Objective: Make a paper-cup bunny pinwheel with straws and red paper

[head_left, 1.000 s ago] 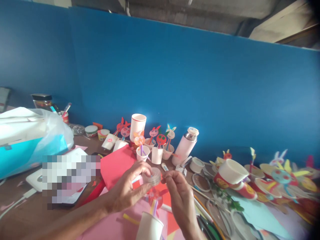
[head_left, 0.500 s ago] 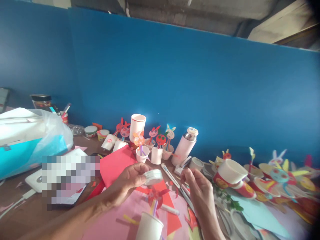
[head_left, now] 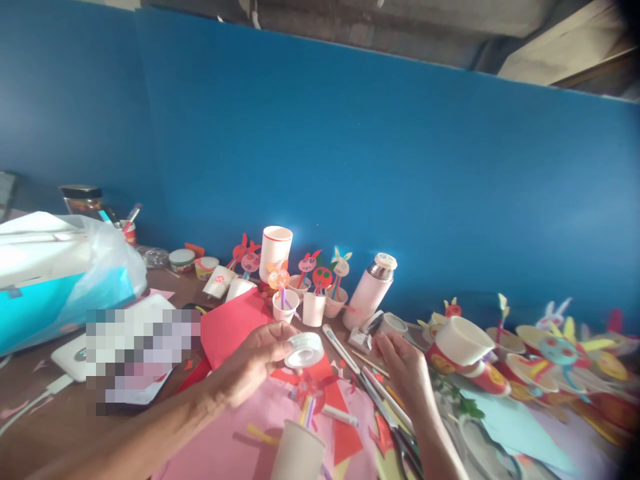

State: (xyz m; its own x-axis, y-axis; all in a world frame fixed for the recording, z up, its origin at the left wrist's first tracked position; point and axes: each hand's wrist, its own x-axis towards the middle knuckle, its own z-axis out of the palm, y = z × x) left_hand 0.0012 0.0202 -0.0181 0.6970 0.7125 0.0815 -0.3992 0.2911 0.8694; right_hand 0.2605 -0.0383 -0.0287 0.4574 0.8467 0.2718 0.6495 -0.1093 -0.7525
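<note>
My left hand [head_left: 257, 357] is closed on a roll of clear tape [head_left: 307, 360], gripped at its left edge and tilted so the ring's opening shows. To the right, my right hand [head_left: 406, 363] has its thumb and fingers pinched together; whatever they hold is too small to make out. Below both hands stands a white paper cup [head_left: 299, 453] with coloured strips and a red paper figure [head_left: 310, 392] at its top. A capped white marker [head_left: 341, 416] lies on the orange-red paper [head_left: 349, 443] beside it.
Scissors [head_left: 405, 453] and a white cutter [head_left: 341, 348] lie near my right hand. A pink thermos [head_left: 369, 293] and several cups with paper figures line the blue partition [head_left: 350, 147]. More decorated cups [head_left: 463, 343] crowd the right. A plastic bag [head_left: 110, 267] sits left.
The tape roll has tipped so its open ring now faces me more. My right hand has moved slightly right, farther from the roll.
</note>
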